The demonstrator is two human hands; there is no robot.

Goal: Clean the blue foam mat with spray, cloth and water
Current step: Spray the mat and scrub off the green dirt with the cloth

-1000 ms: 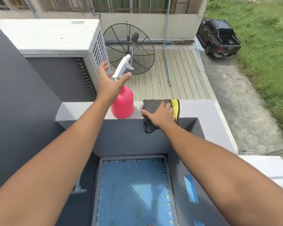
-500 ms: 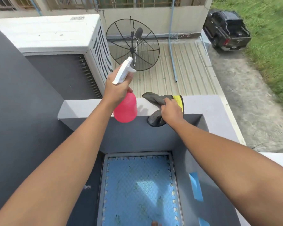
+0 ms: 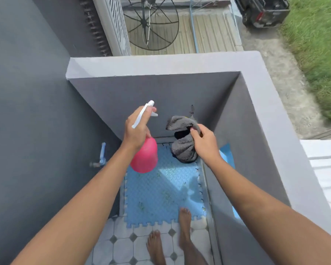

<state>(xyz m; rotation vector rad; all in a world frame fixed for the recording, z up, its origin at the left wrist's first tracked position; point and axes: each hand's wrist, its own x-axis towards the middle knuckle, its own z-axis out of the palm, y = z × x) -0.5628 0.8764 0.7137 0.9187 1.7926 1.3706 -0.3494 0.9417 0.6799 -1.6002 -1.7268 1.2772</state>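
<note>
Blue foam mat (image 3: 161,194) lies on the floor in the corner of the grey-walled balcony, its jigsaw edge meeting the white patterned floor tiles (image 3: 126,245) nearer to me. I see faint greenish marks scattered over its surface and a bright patch of sun near its middle. My left hand (image 3: 137,129) is wrapped around the neck of the pink spray bottle (image 3: 144,157), fingers at the white trigger head, and the bottle hangs in the air above the mat's far left part, nozzle aimed away from me toward the wall. My right hand (image 3: 205,142) pinches a dark grey cloth (image 3: 183,142), which droops in loose folds above the mat's far right corner, clear of the floor. The two hands are near each other but apart. One bare foot (image 3: 184,224) stands with its toes on the mat's near edge; the other foot (image 3: 156,245) is on the tiles just beside it. On the left wall I can make out a tap (image 3: 100,156), blurred. Beyond the parapet (image 3: 161,63) sit a round dish antenna (image 3: 151,23) and a dark pickup truck (image 3: 264,10).
</note>
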